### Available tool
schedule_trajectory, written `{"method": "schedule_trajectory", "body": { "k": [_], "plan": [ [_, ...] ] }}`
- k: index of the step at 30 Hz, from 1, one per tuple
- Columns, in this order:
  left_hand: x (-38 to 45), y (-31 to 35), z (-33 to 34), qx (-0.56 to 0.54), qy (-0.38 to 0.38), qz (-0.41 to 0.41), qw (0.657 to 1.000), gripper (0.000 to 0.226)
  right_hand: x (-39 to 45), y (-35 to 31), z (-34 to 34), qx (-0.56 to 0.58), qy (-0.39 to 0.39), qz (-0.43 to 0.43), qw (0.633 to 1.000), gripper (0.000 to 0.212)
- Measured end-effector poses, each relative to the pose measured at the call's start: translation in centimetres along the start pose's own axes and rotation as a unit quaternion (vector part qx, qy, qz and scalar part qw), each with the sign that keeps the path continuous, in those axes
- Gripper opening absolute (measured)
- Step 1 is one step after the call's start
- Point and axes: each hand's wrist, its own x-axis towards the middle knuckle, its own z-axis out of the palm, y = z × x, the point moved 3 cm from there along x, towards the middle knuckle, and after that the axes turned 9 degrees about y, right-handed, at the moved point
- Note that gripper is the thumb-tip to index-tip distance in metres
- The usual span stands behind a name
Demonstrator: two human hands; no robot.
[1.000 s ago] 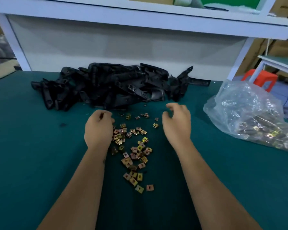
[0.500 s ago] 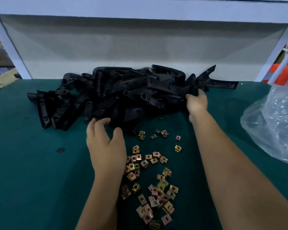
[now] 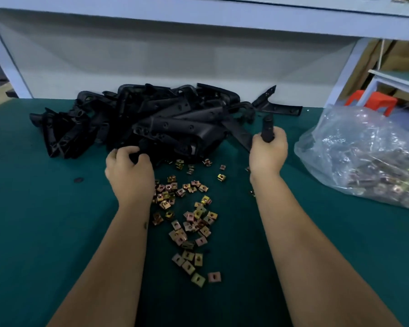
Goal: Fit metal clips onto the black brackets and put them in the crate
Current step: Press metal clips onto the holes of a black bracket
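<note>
A heap of black brackets (image 3: 161,119) lies at the back of the green table (image 3: 33,232). Several small gold and pink metal clips (image 3: 191,223) are scattered in front of the heap, between my forearms. My right hand (image 3: 268,153) grips one black bracket (image 3: 267,128), pulled out of the heap's right edge and standing up out of the fist. My left hand (image 3: 128,171) has its fingers curled round a black part at the heap's front edge. No crate is in view.
A clear plastic bag (image 3: 364,156) full of more clips lies on the table at the right. A white shelf frame (image 3: 198,22) runs across the back. A red stool (image 3: 373,102) stands beyond the table's far right corner.
My right hand has drawn one bracket back out of the heap's right side. My left hand has moved forward from above the clips to the heap's front and closed on a black part.
</note>
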Motion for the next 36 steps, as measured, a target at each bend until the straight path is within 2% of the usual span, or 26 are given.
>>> {"method": "schedule_trajectory", "body": {
  "k": [3, 6, 8, 11, 15, 17, 19, 22, 25, 31, 36],
  "plan": [
    [-0.4, 0.0, -0.7, -0.037, 0.001, -0.009, 0.999, 0.024, -3.0, -0.4, -2.5, 0.063, 0.073, 0.011, 0.995, 0.012],
    [-1.5, 0.0, -1.9, -0.101, 0.024, -0.021, 0.994, 0.025, -6.5, -0.5, -3.7, 0.117, 0.062, 0.058, 0.99, 0.013],
    [-2.8, 0.1, -2.8, -0.151, 0.035, -0.036, 0.987, 0.033, -8.8, -0.5, -3.9, 0.14, 0.007, 0.081, 0.987, 0.014],
    [-4.7, 0.6, -3.8, -0.234, 0.01, -0.045, 0.971, 0.03, -10.8, -0.7, -4.1, 0.129, -0.082, 0.068, 0.986, 0.013],
    [-5.6, 0.9, -4.3, -0.371, -0.103, -0.125, 0.914, 0.018, -11.3, -1.4, -3.9, 0.108, -0.218, 0.053, 0.969, 0.027],
    [-5.6, 0.9, -4.4, -0.376, -0.143, -0.118, 0.908, 0.025, -11.1, -1.7, -3.9, 0.12, -0.253, 0.049, 0.959, 0.034],
    [-5.5, 1.0, -4.3, -0.372, -0.163, -0.119, 0.906, 0.032, -11.0, -1.9, -3.7, 0.155, -0.257, 0.073, 0.951, 0.033],
    [-6.0, 1.7, -3.3, -0.337, -0.207, -0.094, 0.914, 0.021, -11.5, -1.8, -3.3, 0.223, -0.274, 0.14, 0.925, 0.026],
    [-7.0, 2.3, -2.1, -0.306, -0.246, -0.036, 0.919, 0.016, -12.4, -1.8, -2.7, 0.207, -0.322, 0.121, 0.916, 0.023],
    [-5.9, 1.6, -2.3, -0.296, -0.189, -0.032, 0.936, 0.017, -12.6, -1.1, -2.1, 0.146, -0.328, 0.144, 0.922, 0.026],
    [-5.9, 1.4, -1.9, -0.332, -0.27, -0.073, 0.901, 0.026, -12.4, -1.3, -2.1, 0.148, -0.346, 0.131, 0.917, 0.016]
  ]
}}
